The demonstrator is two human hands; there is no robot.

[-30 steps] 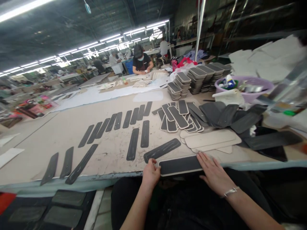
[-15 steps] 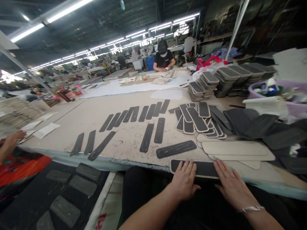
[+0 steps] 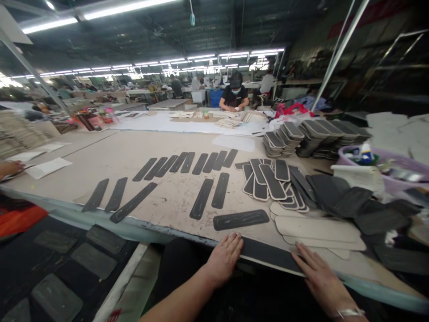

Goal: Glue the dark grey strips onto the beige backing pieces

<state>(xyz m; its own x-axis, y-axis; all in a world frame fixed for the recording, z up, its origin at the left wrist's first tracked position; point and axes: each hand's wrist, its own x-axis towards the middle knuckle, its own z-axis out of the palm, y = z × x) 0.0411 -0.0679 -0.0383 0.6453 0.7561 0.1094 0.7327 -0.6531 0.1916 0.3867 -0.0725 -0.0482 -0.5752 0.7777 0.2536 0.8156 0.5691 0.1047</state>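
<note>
The person's left hand [image 3: 225,257] lies flat on one end of a long, dark-grey, pale-edged flat strip [image 3: 268,254]; the right hand [image 3: 317,273], fingers extended, touches the other. The strip follows the beige worktop's [image 3: 90,163] near edge, beside smooth, round-cornered cream panels [image 3: 318,230].

Single head-worn view, forward and down over the near worktable [image 3: 174,201]

Pale-edged strip [image 3: 268,254], matt dark face, smooth, between the fingers [image 3: 234,243]. Bracelet [image 3: 350,312], shiny metal, behind right fingers [image 3: 305,257]. Basin [image 3: 394,183], plastic, beyond them.
</note>
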